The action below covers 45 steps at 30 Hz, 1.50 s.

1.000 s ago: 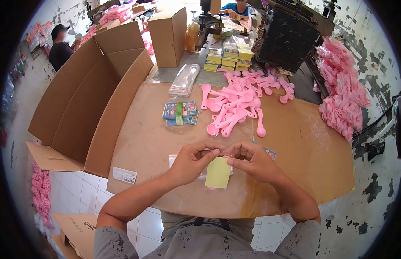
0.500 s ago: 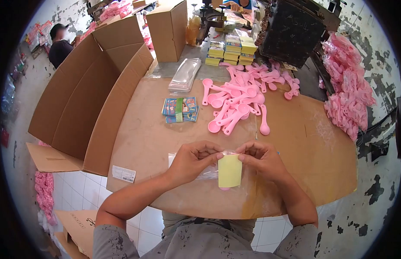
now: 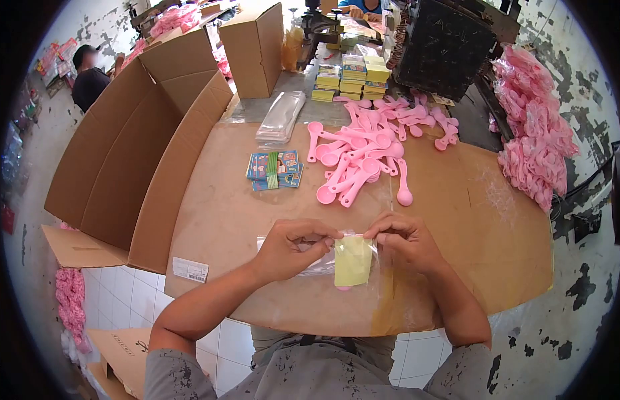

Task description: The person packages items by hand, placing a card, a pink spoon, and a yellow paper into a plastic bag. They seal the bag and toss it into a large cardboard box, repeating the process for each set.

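Over the front of the cardboard-covered table, both hands pinch the top edge of a clear plastic bag (image 3: 375, 275). My left hand (image 3: 293, 248) grips its left corner and my right hand (image 3: 409, 243) its right corner, thumbs and fingers closed. A pale yellow card (image 3: 353, 264) hangs upright between the hands, with shiny film over it. Just below the card shows a bit of pink plastic, mostly hidden. More clear bags (image 3: 319, 267) lie flat beneath my left hand. Beyond the hands is a heap of pink measuring spoons (image 3: 363, 150).
Left of the spoons lie banded blue printed cards (image 3: 275, 171) and a stack of clear bags (image 3: 281, 117). Card stacks (image 3: 352, 77) stand behind. A large open carton (image 3: 117, 167) borders the table's left. Bagged pink spoons (image 3: 533, 133) pile up at right. Other people work farther back.
The clear film now spreads over the yellow card and past its right side. My right fingers have shifted from the card's corner to the bag's edge.
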Tool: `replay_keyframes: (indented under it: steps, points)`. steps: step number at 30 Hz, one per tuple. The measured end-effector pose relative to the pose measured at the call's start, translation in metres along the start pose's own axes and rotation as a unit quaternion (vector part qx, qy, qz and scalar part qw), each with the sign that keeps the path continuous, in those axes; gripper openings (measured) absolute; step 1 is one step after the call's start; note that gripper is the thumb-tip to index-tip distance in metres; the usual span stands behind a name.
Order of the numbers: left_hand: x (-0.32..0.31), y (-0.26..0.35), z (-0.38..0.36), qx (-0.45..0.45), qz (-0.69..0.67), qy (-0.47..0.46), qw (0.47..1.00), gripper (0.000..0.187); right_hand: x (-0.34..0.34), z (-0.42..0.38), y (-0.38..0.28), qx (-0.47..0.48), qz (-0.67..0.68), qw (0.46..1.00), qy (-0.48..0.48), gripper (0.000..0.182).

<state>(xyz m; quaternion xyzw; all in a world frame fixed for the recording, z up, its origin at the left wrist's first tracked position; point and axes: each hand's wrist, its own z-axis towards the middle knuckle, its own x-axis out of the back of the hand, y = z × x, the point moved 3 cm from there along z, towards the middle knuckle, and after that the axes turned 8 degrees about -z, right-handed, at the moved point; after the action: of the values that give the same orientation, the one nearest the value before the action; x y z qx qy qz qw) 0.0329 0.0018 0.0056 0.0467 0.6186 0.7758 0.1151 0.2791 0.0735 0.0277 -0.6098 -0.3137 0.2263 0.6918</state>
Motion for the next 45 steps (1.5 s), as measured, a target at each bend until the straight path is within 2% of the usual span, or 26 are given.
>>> replay_keyframes:
  steps: [3, 7, 9, 13, 16, 19, 21, 24, 27, 28, 30, 32, 33, 34, 37, 38, 40, 41, 44, 45]
  points:
    - [0.002, -0.005, 0.0, 0.053, -0.072, 0.017, 0.996, 0.019, -0.004, -0.002, -0.005, -0.032, -0.02, 0.999, 0.009, 0.012]
    - [-0.004, -0.002, 0.001, 0.122, -0.083, 0.033, 0.989, 0.019, -0.005, -0.002, 0.006, -0.035, -0.064, 0.997, 0.022, 0.012]
    - [-0.002, -0.006, 0.002, 0.15, -0.076, 0.033, 0.985, 0.019, -0.005, -0.002, 0.006, -0.04, -0.033, 0.999, 0.014, 0.013]
    - [-0.002, -0.009, 0.003, 0.139, -0.101, 0.029, 0.985, 0.023, 0.001, -0.001, 0.017, -0.039, -0.039, 0.998, -0.022, 0.028]
    - [-0.002, -0.007, 0.002, 0.12, -0.11, 0.036, 0.986, 0.024, -0.009, 0.0, -0.003, -0.033, -0.005, 0.999, -0.006, 0.041]
    - [0.0, -0.004, 0.004, 0.105, -0.115, 0.051, 0.986, 0.026, -0.016, -0.002, -0.004, -0.062, -0.028, 0.996, -0.057, 0.048]
    - [-0.001, 0.001, 0.005, 0.083, -0.115, 0.068, 0.988, 0.028, -0.015, -0.002, -0.003, -0.071, -0.033, 0.996, -0.038, 0.045]
    - [-0.008, -0.001, 0.004, 0.058, -0.078, 0.041, 0.994, 0.026, -0.01, -0.001, 0.003, -0.059, -0.052, 0.996, -0.031, 0.042]
    - [-0.007, -0.007, 0.0, 0.127, -0.065, -0.046, 0.989, 0.021, -0.006, -0.002, 0.003, -0.014, -0.019, 1.0, -0.012, 0.039]
    - [-0.004, -0.005, 0.0, 0.14, -0.071, -0.044, 0.987, 0.019, -0.005, -0.002, 0.002, 0.005, 0.002, 1.0, -0.002, 0.038]
    - [0.007, 0.007, 0.003, 0.166, -0.081, -0.038, 0.982, 0.013, 0.006, -0.003, -0.01, 0.008, -0.057, 0.998, 0.031, 0.036]
    - [0.04, 0.022, 0.001, 0.044, -0.072, 0.143, 0.986, 0.02, 0.024, -0.005, -0.015, 0.01, -0.105, 0.992, 0.075, 0.033]
    - [0.046, 0.045, 0.007, -0.055, -0.119, 0.252, 0.959, 0.027, 0.035, -0.006, -0.013, 0.011, -0.123, 0.987, 0.102, 0.032]
    - [0.053, 0.066, 0.01, -0.152, -0.161, 0.354, 0.909, 0.034, 0.044, -0.008, -0.011, 0.011, -0.139, 0.982, 0.129, 0.031]
    - [0.071, 0.063, 0.012, -0.199, -0.171, 0.306, 0.915, 0.046, 0.067, -0.01, -0.019, -0.025, -0.3, 0.944, 0.132, 0.033]
    - [0.069, 0.053, 0.012, -0.141, -0.125, 0.292, 0.938, 0.042, 0.069, -0.013, -0.019, -0.027, -0.375, 0.92, 0.115, 0.034]
    - [0.054, 0.04, 0.012, -0.028, 0.068, 0.163, 0.984, 0.038, 0.07, -0.019, -0.018, -0.027, -0.518, 0.851, 0.08, 0.037]
    - [0.044, 0.032, 0.012, 0.03, 0.162, 0.093, 0.982, 0.036, 0.068, -0.021, -0.015, -0.038, -0.504, 0.86, 0.072, 0.037]
    - [0.014, 0.011, 0.009, -0.078, 0.397, -0.012, 0.915, 0.036, 0.068, -0.024, -0.011, -0.069, -0.471, 0.878, 0.048, 0.035]
    - [0.013, 0.007, 0.008, -0.093, 0.407, -0.02, 0.908, 0.036, 0.069, -0.023, -0.009, -0.08, -0.461, 0.883, 0.042, 0.034]
